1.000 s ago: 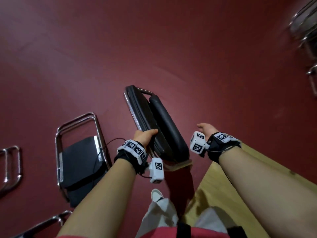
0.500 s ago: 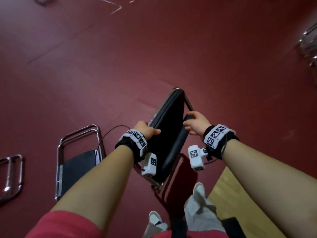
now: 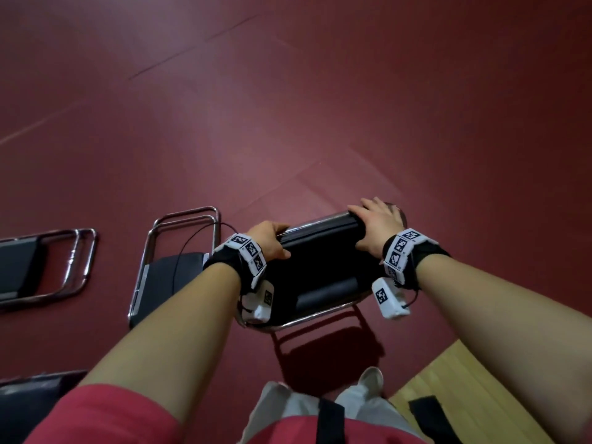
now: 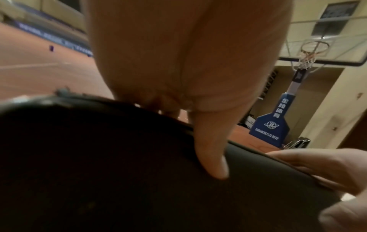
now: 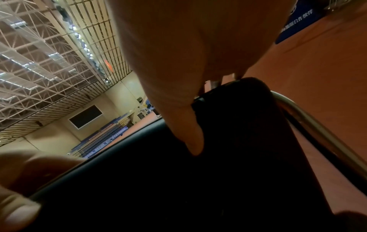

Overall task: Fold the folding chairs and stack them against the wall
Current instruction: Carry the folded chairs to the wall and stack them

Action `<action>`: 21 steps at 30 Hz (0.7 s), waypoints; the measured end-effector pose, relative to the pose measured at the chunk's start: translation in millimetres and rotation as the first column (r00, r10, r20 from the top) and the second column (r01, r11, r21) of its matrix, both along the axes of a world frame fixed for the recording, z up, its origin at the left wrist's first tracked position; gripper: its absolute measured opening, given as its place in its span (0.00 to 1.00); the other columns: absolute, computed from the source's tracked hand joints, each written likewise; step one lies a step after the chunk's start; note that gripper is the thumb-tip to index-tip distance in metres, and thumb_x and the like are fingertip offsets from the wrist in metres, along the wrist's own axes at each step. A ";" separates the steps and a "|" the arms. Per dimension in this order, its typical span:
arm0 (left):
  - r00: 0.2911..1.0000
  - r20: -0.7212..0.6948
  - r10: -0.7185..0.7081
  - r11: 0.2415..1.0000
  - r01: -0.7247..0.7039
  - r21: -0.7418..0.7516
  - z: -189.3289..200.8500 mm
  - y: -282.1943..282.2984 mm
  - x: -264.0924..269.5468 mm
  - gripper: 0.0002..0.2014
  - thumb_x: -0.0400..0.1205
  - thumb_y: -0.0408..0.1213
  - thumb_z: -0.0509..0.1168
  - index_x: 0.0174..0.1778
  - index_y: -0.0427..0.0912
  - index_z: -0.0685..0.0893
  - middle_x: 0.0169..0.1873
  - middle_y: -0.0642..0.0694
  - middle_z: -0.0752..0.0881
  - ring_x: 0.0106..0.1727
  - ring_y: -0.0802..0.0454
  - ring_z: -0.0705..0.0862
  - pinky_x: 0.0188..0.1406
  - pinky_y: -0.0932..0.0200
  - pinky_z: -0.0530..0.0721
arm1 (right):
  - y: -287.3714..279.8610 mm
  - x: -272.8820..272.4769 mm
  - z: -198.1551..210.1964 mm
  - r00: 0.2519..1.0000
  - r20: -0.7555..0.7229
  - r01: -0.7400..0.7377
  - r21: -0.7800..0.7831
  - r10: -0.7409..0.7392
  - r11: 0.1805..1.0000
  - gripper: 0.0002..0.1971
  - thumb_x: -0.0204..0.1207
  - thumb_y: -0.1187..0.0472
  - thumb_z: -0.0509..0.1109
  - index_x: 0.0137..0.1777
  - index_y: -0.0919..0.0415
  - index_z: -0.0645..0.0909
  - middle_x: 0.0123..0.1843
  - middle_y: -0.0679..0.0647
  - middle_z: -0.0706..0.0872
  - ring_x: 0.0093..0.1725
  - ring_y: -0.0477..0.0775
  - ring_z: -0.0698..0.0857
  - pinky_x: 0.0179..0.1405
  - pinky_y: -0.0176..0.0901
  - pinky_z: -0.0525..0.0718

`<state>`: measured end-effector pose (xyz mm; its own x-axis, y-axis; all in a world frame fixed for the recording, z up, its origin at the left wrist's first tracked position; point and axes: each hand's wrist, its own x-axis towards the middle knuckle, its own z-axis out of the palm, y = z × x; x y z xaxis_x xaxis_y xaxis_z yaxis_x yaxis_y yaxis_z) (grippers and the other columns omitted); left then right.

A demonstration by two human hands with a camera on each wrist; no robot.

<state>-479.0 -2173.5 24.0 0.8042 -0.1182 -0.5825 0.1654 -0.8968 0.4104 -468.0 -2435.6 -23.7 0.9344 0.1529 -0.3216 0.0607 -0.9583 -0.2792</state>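
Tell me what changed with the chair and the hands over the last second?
The folded chair was swung from edge-on to broadside in front of the person. The right hand, free a second ago, has taken a grip on its top edge. The left hand has kept its grip on the other end throughout. The two folded chairs on the floor stayed where they lay.

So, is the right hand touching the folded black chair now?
Touching. In the head view the right hand lies over the folded chair's top edge, thumb on the pad; the right wrist view shows the same.
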 end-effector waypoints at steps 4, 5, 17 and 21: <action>0.999 -0.047 -0.020 1.000 0.019 -0.014 -6.5 34.0 12.7 0.35 0.76 0.28 0.76 0.80 0.43 0.74 0.71 0.47 0.83 0.71 0.50 0.81 0.70 0.64 0.72 | 11.9 16.3 -7.3 0.998 -0.061 0.000 0.012 0.001 1.000 0.46 0.65 0.49 0.83 0.82 0.41 0.65 0.80 0.50 0.69 0.83 0.58 0.61 0.83 0.68 0.51; 0.998 -0.053 -0.014 1.000 0.014 -0.014 -9.2 44.1 17.7 0.36 0.76 0.29 0.77 0.81 0.44 0.74 0.71 0.47 0.82 0.71 0.50 0.81 0.73 0.62 0.73 | 18.4 19.4 -8.6 0.998 -0.056 -0.003 0.021 0.004 1.000 0.43 0.64 0.47 0.83 0.80 0.40 0.68 0.76 0.49 0.72 0.80 0.58 0.64 0.82 0.68 0.53; 0.941 0.164 0.297 0.954 -0.285 -0.089 -60.4 160.8 35.9 0.52 0.48 0.83 0.71 0.65 0.57 0.85 0.58 0.55 0.87 0.60 0.53 0.85 0.67 0.49 0.83 | 86.8 58.3 -15.0 0.998 0.015 0.069 0.000 -0.069 0.998 0.38 0.62 0.47 0.84 0.74 0.40 0.75 0.69 0.47 0.79 0.72 0.58 0.71 0.78 0.62 0.63; 0.859 0.201 0.472 0.871 -0.418 -0.260 -73.1 165.2 31.3 0.50 0.50 0.77 0.72 0.69 0.56 0.81 0.68 0.51 0.77 0.70 0.50 0.77 0.75 0.46 0.75 | 89.8 67.0 -15.3 0.995 0.011 0.101 -0.010 -0.101 0.995 0.39 0.60 0.49 0.86 0.73 0.41 0.76 0.70 0.47 0.79 0.73 0.58 0.71 0.79 0.62 0.63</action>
<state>-447.7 -2008.4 -49.1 0.9130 0.1952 -0.3582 0.3945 -0.6455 0.6540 -401.0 -2345.8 -39.0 0.9483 0.0544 -0.3128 -0.0334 -0.9627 -0.2685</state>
